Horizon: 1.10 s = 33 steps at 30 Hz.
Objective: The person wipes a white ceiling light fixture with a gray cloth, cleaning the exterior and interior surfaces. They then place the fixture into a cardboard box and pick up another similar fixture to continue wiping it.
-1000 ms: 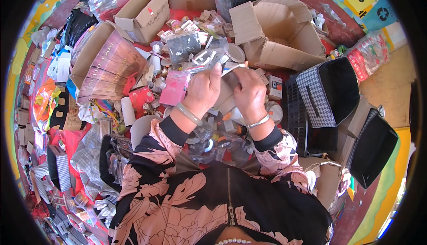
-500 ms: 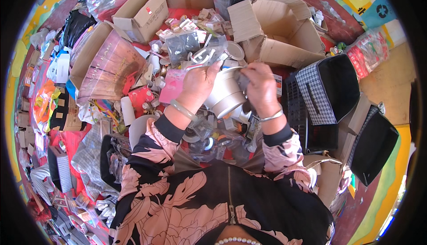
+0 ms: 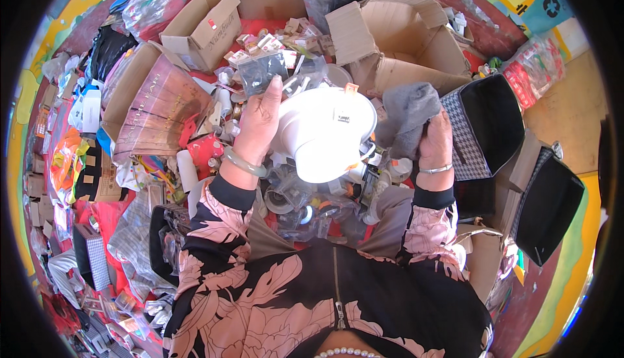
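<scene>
A white round lamp-like housing, with a wide rim and a narrower stepped end, is tilted in front of me. My left hand grips its left side, thumb up along the rim and the other fingers hidden behind. To the right of it, my right hand is closed on a grey cloth, which hangs bunched and apart from the white piece. A small orange tab stands at the far edge of the rim. Below the housing lie clear plastic pieces and small parts.
A large open cardboard box stands at the far right, a smaller carton at the far left. Small boxes are heaped between them. Black bins with checked sides are on the right; a pink-printed box leans on the left.
The white housing has been turned so another side faces up. My right hand has moved right, away from it, with the grey cloth. My left hand has shifted left.
</scene>
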Tool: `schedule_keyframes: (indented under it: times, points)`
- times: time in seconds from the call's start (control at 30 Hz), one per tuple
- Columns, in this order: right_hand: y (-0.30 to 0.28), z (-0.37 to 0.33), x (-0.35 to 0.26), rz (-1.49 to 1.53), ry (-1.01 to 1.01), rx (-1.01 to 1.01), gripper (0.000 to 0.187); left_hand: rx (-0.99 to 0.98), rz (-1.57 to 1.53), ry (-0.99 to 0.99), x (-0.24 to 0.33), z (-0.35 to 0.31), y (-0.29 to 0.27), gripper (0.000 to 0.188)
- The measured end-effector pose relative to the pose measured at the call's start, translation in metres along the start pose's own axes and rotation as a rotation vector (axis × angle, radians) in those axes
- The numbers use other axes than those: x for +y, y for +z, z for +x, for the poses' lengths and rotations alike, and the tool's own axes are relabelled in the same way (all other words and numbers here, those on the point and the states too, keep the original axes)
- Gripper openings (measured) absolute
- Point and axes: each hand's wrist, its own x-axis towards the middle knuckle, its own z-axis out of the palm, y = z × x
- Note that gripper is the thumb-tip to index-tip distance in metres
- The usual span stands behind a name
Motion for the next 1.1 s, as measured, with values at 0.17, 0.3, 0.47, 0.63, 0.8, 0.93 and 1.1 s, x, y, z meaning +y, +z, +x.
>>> schedule_keyframes:
  times: [0.17, 0.3, 0.47, 0.63, 0.8, 0.93, 1.1]
  points:
    - [0.056, -0.017, 0.004, -0.368, 0.140, -0.196, 0.030, -0.047, -0.096, -0.046, -0.007, 0.002, 0.001, 0.053]
    - [0.057, -0.021, 0.029, -0.718, 0.233, -0.263, 0.027, -0.154, 0.124, 0.056, -0.008, -0.003, 0.006, 0.056]
    - [0.053, -0.020, 0.041, -0.620, 0.136, -0.198, 0.018, -0.161, 0.020, 0.022, -0.013, 0.000, 0.013, 0.051]
    - [0.048, -0.015, 0.034, -0.754, 0.048, -0.263, 0.017, -0.145, -0.169, -0.122, -0.007, -0.003, 0.019, 0.048]
    - [0.058, -0.016, 0.031, -0.908, -0.020, -0.245, 0.016, -0.178, -0.039, -0.118, -0.011, 0.001, 0.015, 0.048]
    - [0.069, -0.021, 0.035, -0.997, 0.057, -0.288, 0.023, -0.249, 0.402, -0.004, 0.006, -0.013, 0.023, 0.049]
    - [0.072, -0.024, 0.027, -1.047, 0.069, -0.318, 0.020, -0.287, 0.256, -0.029, -0.010, -0.007, 0.020, 0.050]
